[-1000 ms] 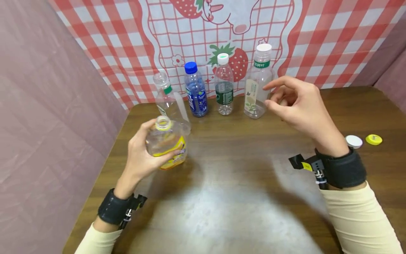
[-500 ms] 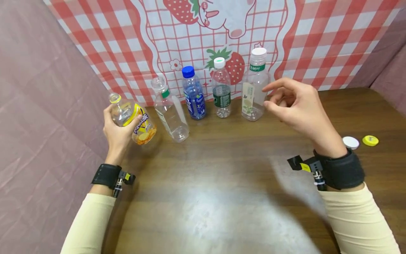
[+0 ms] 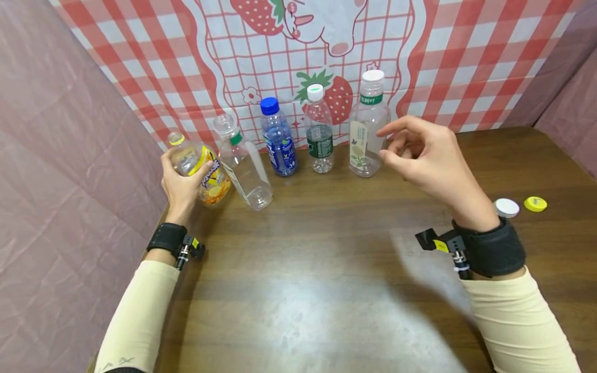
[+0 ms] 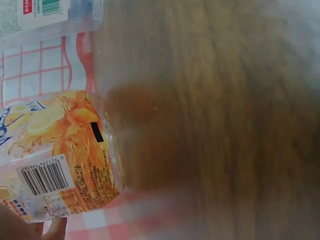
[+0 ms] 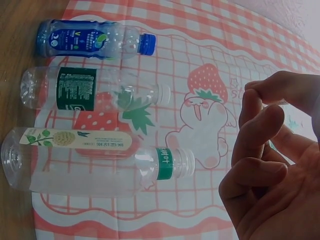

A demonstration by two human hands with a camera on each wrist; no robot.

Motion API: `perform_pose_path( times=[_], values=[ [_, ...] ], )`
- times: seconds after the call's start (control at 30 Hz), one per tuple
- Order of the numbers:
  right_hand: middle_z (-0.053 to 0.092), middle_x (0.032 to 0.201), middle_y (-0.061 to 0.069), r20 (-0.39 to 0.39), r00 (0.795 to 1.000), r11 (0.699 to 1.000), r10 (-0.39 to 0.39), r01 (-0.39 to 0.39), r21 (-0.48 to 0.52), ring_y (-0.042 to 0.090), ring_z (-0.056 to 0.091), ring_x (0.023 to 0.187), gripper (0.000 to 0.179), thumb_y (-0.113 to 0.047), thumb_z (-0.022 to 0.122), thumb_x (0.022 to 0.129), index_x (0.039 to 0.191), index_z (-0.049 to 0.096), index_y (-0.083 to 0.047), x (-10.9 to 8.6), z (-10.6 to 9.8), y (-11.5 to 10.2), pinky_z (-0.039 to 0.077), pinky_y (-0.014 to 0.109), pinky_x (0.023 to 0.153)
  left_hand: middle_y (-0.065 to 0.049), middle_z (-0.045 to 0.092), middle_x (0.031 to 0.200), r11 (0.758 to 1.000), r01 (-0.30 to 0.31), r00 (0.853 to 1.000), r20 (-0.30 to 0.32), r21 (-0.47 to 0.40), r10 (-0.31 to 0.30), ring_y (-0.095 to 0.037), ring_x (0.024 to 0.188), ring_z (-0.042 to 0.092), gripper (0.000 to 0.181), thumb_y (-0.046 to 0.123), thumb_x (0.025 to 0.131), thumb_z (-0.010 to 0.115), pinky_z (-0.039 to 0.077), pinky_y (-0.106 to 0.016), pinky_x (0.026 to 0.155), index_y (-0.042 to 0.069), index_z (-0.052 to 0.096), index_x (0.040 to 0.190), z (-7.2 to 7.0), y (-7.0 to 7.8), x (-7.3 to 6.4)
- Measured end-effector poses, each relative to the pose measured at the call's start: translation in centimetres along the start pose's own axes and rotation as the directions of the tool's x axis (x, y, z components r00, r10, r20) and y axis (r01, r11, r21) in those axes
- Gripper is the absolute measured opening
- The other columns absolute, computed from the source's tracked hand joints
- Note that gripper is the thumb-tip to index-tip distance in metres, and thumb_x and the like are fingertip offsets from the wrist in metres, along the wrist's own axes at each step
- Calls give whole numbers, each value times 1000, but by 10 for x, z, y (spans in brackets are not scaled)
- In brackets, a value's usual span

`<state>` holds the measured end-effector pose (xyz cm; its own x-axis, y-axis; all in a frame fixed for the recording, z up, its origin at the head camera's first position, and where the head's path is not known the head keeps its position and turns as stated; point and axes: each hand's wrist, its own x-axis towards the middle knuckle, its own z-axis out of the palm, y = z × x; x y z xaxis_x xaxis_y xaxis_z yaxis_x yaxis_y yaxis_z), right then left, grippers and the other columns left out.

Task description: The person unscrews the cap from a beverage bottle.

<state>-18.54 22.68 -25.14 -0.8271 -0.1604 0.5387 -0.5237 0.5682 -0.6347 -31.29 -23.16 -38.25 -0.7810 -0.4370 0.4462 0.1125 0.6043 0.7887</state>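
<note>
Cream-sleeved left hand (image 3: 179, 184): at the far left of the wooden table (image 3: 303, 248), fingers and thumb wrapped round the yellow-labelled bottle (image 3: 215, 181).
Yellow label: the bottle sits in that grip, mostly right of the palm, open neck up; I cannot tell whether its base touches the table.
Clear bottle (image 3: 247, 171): green-banded, just right of the gripped one.
Blue-capped bottle (image 3: 281, 147): upright, farther right.
White-capped bottle (image 3: 320, 142): upright, next along.
Tall bottle (image 3: 366, 140): upright, right end of the row.
Right hand (image 3: 424, 150): raised just right of the tall bottle, apart from it; thumb and forefinger tips apart, other fingers loosely curled.
Caps: white cap (image 3: 507, 207), then yellow cap (image 3: 535, 204), lying far right.
</note>
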Motion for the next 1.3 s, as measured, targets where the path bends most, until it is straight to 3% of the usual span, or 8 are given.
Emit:
perform_pose_path(
  times=[0.23, 0.57, 0.87, 1.07, 1.3],
  values=[
    [56, 70, 5, 2, 1000, 1000, -5, 5, 13, 13, 43, 53, 23, -3, 67, 83, 105, 65, -2, -4, -3, -12, 32, 22, 46, 3, 55, 122, 1000, 13, 1000, 7, 25, -13, -12, 107, 50, 89, 59, 60, 78, 39, -31, 89, 34, 40, 136, 7, -1, 1],
    [58, 72, 0, 4, 1000, 1000, -9, 9, 17, 12, 44, 52, 26, -8, 69, 83, 108, 66, -12, -2, 1, 17, 33, 23, 44, 1, 52, 126, 999, 19, 1000, 4, 30, -19, -12, 110, 49, 99, 54, 58, 82, 38, -30, 91, 33, 31, 140, 10, -1, 0],
    [58, 72, -2, 17, 1000, 999, -17, 16, 34, 13, 44, 50, 26, -9, 69, 83, 109, 66, -15, -3, 1, 20, 33, 24, 42, -2, 51, 126, 999, 33, 999, 27, -4, -33, -13, 110, 49, 100, 48, 59, 84, 38, -30, 91, 30, 29, 141, 9, 0, -3],
    [59, 72, -2, 19, 999, 999, -25, 25, 35, 12, 44, 49, 27, -9, 69, 84, 109, 66, -16, -2, 1, 21, 33, 24, 42, 0, 46, 133, 999, 32, 999, 43, -5, -32, -11, 113, 46, 104, 46, 58, 85, 36, -28, 93, 30, 26, 142, 1, 0, -7],
    [59, 72, -3, 13, 999, 999, -31, 30, 18, 12, 45, 49, 27, -9, 69, 83, 109, 66, -16, 1, -1, 20, 34, 23, 42, -6, 38, 137, 994, 28, 999, 20, -109, -26, -12, 121, 42, 107, 35, 59, 88, 36, -24, 96, 26, 24, 145, -23, 11, -21]
  ],
)
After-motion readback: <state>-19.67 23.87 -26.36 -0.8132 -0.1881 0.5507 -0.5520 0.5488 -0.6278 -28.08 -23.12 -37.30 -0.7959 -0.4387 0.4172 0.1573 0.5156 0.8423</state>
